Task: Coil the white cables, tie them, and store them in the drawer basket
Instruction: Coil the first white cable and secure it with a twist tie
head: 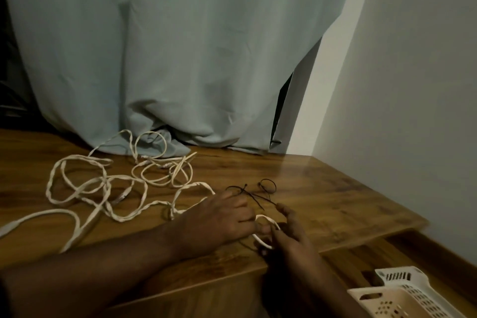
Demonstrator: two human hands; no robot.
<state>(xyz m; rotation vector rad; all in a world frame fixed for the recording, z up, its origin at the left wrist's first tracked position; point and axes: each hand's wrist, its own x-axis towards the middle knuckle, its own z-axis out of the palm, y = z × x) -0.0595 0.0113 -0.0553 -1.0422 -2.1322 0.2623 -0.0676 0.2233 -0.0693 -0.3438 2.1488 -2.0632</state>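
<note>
Item: white cables (108, 188), loose and uncoiled, lay sprawled in tangled loops across the left and middle of the wooden bench (322, 188), the far loops touching the hem of a pale curtain (180, 46).

Item: one small white loop (267, 231), near the bench's near edge, was held between both hands. The left hand (219, 222), palm down, had its fingers curled onto the loop's left side; the right hand (291, 237) pinched the right side, its grip closed on the cable, with one finger stretched out towards the ties. Dim light made the exact finger placement hard to read, so the pinch was probably thumb against forefinger.

Item: black cable ties (254, 192), thin, some looped, lay on the bench just beyond the hands.

Item: white perforated drawer basket (402, 297), at near right, below bench level; no cable showed in the part in view.

Item: plain wall (413, 85), right side.
</note>
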